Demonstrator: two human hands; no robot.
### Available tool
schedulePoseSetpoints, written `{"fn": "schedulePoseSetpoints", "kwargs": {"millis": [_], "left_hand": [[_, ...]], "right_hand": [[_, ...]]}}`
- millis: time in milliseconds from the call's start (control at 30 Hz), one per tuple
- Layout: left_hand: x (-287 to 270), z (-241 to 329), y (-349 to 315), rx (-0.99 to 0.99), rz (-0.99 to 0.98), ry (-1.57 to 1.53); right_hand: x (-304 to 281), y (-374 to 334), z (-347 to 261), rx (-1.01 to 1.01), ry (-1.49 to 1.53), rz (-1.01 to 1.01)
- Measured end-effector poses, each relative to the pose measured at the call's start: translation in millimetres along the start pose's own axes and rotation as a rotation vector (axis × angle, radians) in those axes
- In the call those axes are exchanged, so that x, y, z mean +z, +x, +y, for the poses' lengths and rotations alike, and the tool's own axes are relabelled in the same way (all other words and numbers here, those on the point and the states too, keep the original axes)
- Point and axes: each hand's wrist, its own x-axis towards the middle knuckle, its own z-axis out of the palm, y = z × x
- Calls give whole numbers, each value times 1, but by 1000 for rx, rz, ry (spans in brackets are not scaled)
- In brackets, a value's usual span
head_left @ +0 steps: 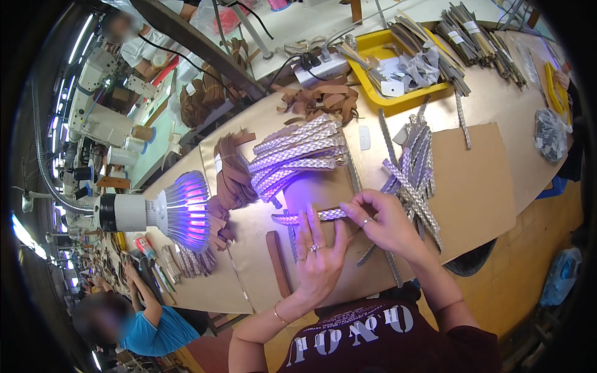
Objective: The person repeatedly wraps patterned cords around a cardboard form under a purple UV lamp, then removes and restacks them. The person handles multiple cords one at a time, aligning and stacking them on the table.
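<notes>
A silvery braided strip [289, 219] lies crosswise on the brown board in front of me. My left hand [318, 255] rests on it with fingers stretched out, the fingertips across the strip's middle. At the strip's right end, my right hand [380, 222] pinches it between thumb and forefinger. Just beyond sits a thick pile of similar braided strips [301, 152], lit purple along one side. Right of my hands, more braided strips [413, 180] lie crossed in a heap, some showing grey backs.
A lit lamp [186, 211] on a flexible neck reaches in from the left. Brown strap bundles [235, 174] lie beside it. At the back stands a yellow tray [398, 102] of strips and scraps, near a power strip [320, 68]. A cardboard sheet [476, 177] lies right. A person in blue [155, 329] works at left.
</notes>
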Motion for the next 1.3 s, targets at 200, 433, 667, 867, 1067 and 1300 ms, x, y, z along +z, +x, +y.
{"fn": "schedulePoseSetpoints", "kwargs": {"millis": [200,433,667,867,1067,1300], "left_hand": [[-1,1,0,11,-12,27],[-2,0,-1,9,-30,0],[-1,-1,-1,19,-20,6],[3,0,-1,-3,50,-34],[7,2,-3,-8,39,-55],[-3,10,-6,-168,53,-525]], "right_hand": [[0,-3,0,-28,-41,23],[14,0,20,-29,70,24],[20,3,21,-46,31,64],[30,-3,25,-49,-12,134],[38,0,31,-40,248,175],[12,-6,15,40,440,-60]]}}
